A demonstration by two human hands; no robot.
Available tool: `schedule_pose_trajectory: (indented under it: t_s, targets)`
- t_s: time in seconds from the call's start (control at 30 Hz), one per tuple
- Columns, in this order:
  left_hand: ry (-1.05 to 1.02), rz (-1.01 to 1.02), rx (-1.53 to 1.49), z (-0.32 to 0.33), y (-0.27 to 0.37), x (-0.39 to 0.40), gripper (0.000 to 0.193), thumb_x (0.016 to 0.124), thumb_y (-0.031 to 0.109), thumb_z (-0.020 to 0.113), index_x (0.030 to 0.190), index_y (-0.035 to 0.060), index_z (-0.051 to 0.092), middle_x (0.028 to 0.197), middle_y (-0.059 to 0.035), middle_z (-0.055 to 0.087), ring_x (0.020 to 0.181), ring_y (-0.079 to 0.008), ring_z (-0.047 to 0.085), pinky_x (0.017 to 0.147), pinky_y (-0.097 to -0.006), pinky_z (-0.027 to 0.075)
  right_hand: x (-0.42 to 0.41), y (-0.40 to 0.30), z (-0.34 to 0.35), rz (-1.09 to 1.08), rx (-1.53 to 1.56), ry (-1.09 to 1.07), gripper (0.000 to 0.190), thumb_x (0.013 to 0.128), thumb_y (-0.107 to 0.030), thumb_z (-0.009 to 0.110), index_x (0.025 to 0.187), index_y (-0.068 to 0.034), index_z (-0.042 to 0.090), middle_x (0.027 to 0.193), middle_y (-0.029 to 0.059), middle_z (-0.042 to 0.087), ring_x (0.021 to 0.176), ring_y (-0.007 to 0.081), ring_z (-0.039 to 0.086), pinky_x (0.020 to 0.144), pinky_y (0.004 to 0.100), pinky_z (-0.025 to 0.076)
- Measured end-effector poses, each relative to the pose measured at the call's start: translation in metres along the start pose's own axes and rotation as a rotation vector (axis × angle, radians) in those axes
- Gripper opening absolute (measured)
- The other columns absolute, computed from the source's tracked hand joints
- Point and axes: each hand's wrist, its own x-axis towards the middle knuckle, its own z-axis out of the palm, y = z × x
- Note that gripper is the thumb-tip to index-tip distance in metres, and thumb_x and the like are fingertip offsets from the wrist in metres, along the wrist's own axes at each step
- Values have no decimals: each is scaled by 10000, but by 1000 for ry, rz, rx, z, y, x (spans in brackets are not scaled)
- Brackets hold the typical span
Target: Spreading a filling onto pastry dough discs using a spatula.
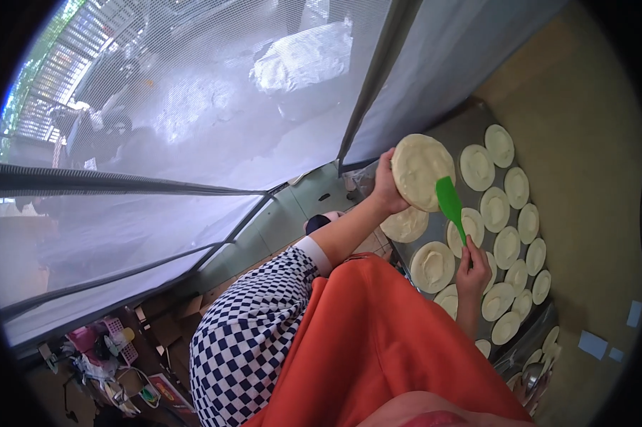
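My left hand [389,187] holds up a pale round cake or dough disc [421,163] by its left edge, its face tilted toward me. A creamy, uneven spread covers most of that face. In my right hand [473,269] is the handle of a green silicone spatula [449,198]; its blade overlaps the disc's lower right edge, and whether it presses on it I cannot tell. Below the held disc lies another coated disc [404,224], partly hidden. Several more discs, such as a near one [433,267], lie in rows, with dollops of cream on their middles.
The discs lie on a grey work surface [449,131] along a tan wall [582,176]. A metal bowl or scoop [534,373] sits by more discs at lower right. Mesh screening [235,96] on a dark frame stands left. Clutter with a pink basket [121,341] lies at lower left.
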Motion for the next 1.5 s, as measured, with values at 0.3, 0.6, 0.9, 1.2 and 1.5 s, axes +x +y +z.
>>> schedule_pose_trajectory:
  t_s: [0.3, 0.6, 0.9, 1.2, 1.5]
  targets:
    - [11, -45, 67, 17, 22, 8, 596, 829, 482, 311, 1240, 78, 465, 1241, -142, 496, 1126, -351, 483, 951, -522, 382, 19, -14, -45, 65, -8, 118, 266, 789, -50, 611, 1045, -116, 646, 691, 80, 538, 556, 230, 528, 495, 324, 423]
    - [-40, -187, 113, 20, 32, 20, 623, 857, 509, 323, 1289, 69, 418, 1291, -155, 454, 1157, -360, 462, 969, -525, 371, 34, 4, -69, 92, -177, 68, 257, 774, -55, 619, 1018, -127, 657, 697, 78, 549, 545, 230, 529, 483, 319, 417]
    - [-234, -271, -5, 18, 30, 23, 513, 882, 451, 321, 1184, 94, 531, 1158, -104, 573, 1054, -293, 555, 918, -469, 436, 47, -5, -72, -34, -153, 33, 239, 770, -20, 613, 1004, -53, 654, 687, 101, 567, 569, 213, 563, 507, 306, 432]
    - [-194, -204, 27, 19, 29, 33, 567, 882, 483, 301, 1267, 95, 453, 1270, -128, 489, 1147, -330, 486, 955, -511, 390, 19, 23, -41, 146, 113, 50, 224, 791, 22, 595, 1007, -10, 646, 782, 88, 618, 668, 144, 559, 578, 269, 435]
    - [-154, -229, 21, 11, -1, 30, 583, 877, 494, 316, 1275, 89, 444, 1284, -129, 476, 1157, -320, 480, 977, -505, 372, -9, 32, -53, 74, 215, 248, 218, 793, 11, 603, 1006, 1, 647, 685, 93, 567, 612, 173, 523, 560, 272, 416]
